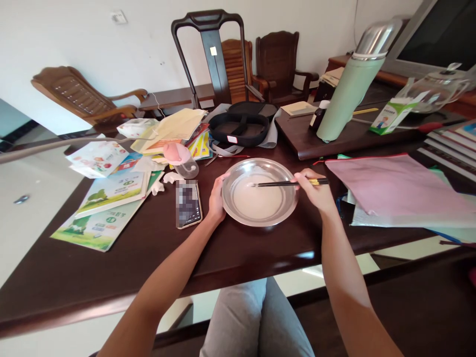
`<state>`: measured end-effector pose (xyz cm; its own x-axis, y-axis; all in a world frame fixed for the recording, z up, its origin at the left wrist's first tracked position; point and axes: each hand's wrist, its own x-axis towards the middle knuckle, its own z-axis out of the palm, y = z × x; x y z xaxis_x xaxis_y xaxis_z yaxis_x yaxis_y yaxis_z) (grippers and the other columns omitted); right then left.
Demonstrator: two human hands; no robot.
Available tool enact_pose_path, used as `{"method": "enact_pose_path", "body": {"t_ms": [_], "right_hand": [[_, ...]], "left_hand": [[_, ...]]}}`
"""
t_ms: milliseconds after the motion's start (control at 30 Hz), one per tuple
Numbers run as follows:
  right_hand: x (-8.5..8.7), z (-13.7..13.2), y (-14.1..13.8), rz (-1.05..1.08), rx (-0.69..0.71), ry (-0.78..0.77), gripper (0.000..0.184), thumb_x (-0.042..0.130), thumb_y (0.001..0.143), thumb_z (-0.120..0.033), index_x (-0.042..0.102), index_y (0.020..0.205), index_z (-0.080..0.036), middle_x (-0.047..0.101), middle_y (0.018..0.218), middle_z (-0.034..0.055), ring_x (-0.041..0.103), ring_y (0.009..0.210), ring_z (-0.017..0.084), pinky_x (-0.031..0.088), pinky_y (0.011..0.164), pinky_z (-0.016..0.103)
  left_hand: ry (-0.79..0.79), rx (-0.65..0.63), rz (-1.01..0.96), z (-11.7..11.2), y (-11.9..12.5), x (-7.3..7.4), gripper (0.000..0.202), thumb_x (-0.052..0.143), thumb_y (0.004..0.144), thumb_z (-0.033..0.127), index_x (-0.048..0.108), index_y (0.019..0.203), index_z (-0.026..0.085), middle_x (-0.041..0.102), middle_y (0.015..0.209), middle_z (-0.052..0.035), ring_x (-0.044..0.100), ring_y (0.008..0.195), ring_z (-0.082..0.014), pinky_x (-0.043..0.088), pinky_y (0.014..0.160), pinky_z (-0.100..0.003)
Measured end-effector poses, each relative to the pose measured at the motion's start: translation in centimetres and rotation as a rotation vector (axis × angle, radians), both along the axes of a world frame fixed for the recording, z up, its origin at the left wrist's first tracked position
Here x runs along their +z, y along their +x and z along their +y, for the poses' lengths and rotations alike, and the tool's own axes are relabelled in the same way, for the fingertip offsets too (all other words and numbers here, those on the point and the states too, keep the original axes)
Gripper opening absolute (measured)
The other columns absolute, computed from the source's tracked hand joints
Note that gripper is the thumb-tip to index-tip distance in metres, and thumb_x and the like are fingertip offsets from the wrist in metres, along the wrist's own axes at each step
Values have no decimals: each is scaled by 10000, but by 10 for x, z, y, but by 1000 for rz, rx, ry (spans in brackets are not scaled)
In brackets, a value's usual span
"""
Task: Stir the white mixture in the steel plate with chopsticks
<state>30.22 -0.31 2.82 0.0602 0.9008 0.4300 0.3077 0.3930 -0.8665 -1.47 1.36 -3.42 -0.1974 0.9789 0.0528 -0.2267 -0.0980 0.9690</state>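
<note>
A wide stainless steel bowl [232, 210] stands on the dark wooden table, with a pale, whitish mixture [260, 201] spread over its bottom. My left hand [217, 197] grips the bowl's left rim, fingers around its outer side. In my right hand [314, 191] is a pair of black chopsticks [275, 184] with gold-coloured ends, closed between the fingers at the bowl's right rim. Their tips reach to the middle of the mixture. Left of my left hand lies a phone [189, 204], its screen partly blurred out.
Workbooks [98, 223], tissue packs [98, 158] and a pink-lidded cup [182, 161] crowd the left. An open black case [238, 129] lies behind the bowl. Rightward are a pink zip pouch [399, 183], a green thermos [347, 94] and a glass teapot [435, 91].
</note>
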Motion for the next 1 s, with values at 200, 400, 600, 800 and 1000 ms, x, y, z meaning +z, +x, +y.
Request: {"method": "enact_pose_path", "body": {"t_ms": [200,400,600,800,1000], "right_hand": [[-1,-1,22,147,-123,-13,716,731,908,-916,699,586,-277,645,574,12,507,484,174,417,542,368],[4,-5,-4,15,92,-59,692,756,880,-928,790,675,-268,683,617,17,638,607,203,516,657,367],[1,-1,15,68,-127,20,659,734,937,-878,769,664,-279,625,554,4,568,535,192,476,604,371],[2,-5,8,99,43,-55,702,756,895,-909,721,620,-264,611,539,1,550,501,177,451,548,346],[0,0,5,18,-48,10,689,723,913,-929,782,693,-279,667,602,8,626,605,203,514,661,373]], "left_hand": [[5,-12,5,-1,0,1,451,717,980,689,813,1195,305,800,1431,-57,704,1402,-331,550,1248,-474],[1,14,13,-1,0,1,431,721,981,659,829,1192,299,797,1450,-57,693,1432,-333,519,1291,-476],[4,1,10,-1,0,0,450,715,979,686,810,1194,303,804,1428,-59,700,1414,-340,539,1262,-482],[15,9,22,-1,0,0,451,716,979,686,812,1191,300,794,1455,-61,695,1428,-340,529,1278,-492],[-6,8,-19,-1,1,1,450,753,957,678,827,1192,301,808,1434,-57,697,1432,-343,517,1301,-500]]}}
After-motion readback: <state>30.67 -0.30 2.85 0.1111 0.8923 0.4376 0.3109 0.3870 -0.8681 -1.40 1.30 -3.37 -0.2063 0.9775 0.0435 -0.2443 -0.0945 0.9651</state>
